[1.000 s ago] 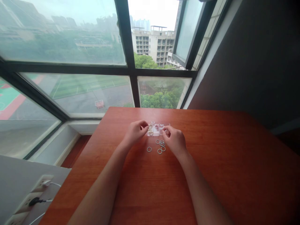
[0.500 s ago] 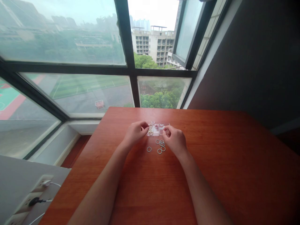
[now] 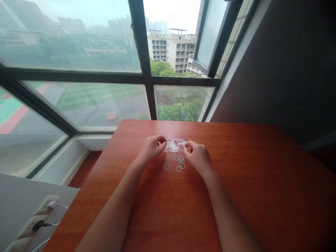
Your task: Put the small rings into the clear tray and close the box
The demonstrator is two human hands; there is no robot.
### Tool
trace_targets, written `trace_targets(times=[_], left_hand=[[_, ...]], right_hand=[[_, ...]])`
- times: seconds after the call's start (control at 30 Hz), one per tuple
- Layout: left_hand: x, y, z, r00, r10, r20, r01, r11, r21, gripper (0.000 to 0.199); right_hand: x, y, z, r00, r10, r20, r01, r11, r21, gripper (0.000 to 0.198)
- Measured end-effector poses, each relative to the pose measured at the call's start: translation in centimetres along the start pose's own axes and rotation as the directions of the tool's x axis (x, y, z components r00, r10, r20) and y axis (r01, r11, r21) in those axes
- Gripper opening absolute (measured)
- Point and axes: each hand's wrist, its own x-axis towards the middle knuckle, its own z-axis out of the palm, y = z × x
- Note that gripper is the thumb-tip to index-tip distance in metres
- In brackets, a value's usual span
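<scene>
A small clear plastic box [image 3: 174, 148] with compartments lies on the table, with gold-coloured rings [image 3: 168, 148] in its left part and something reddish in its middle. My left hand [image 3: 153, 147] is closed at the box's left edge, thumb and fingertips pinched against it. At the right end of the box my right hand [image 3: 198, 155] is pinched closed; a pale bit shows by its fingertips, too small to make out. In front of the box lie several loose pale rings [image 3: 181, 160], some overlapping. One ring [image 3: 167, 167] lies apart to the left.
The reddish-brown wooden table [image 3: 168, 217] reaches to a large window with dark frames [image 3: 183, 82]. A dark wall [image 3: 283, 70] stands to the right. At lower left, plugs and cables sit in wall sockets [image 3: 43, 217].
My right hand has shifted slightly to the right, away from the middle of the box. My left hand and the loose rings have stayed in place.
</scene>
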Motion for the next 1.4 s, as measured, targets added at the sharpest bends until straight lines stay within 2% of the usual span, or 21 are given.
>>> trace_targets(times=[0.2, 0.43, 0.6, 0.93, 1.1, 1.4], left_hand=[[0.0, 0.0, 0.0, 1.000, 0.001, -0.005, -0.001, 1.000, 0.005, 0.016], [0.0, 0.0, -0.1, 1.000, -0.003, -0.006, 0.003, 1.000, 0.009, 0.017], [0.0, 0.0, -0.1, 1.000, 0.003, -0.010, -0.003, 1.000, 0.006, 0.018], [-0.1, 0.1, 0.0, 1.000, 0.010, -0.014, -0.010, 1.000, -0.001, 0.017], [-0.1, 0.2, -0.1, 1.000, 0.005, -0.016, -0.005, 1.000, -0.003, 0.017], [0.0, 0.1, -0.2, 1.000, 0.002, -0.019, -0.002, 1.000, 0.005, 0.017]], right_hand=[[0.0, 0.9, -0.3, 0.977, 0.008, 0.215, -0.002, 1.000, -0.026, 0.013], [-0.1, 1.2, -0.2, 0.951, -0.002, 0.308, 0.011, 1.000, -0.028, 0.014], [-0.3, 0.7, 0.2, 0.941, -0.021, 0.338, 0.031, 0.999, -0.024, 0.009], [-0.6, -0.1, 0.4, 0.927, -0.053, 0.372, 0.050, 0.999, 0.018, 0.012], [-0.4, 0.2, 0.2, 0.934, -0.070, 0.351, 0.056, 0.997, 0.049, 0.014], [-0.8, -0.1, 0.4, 0.917, -0.062, 0.393, 0.035, 0.997, 0.075, 0.007]])
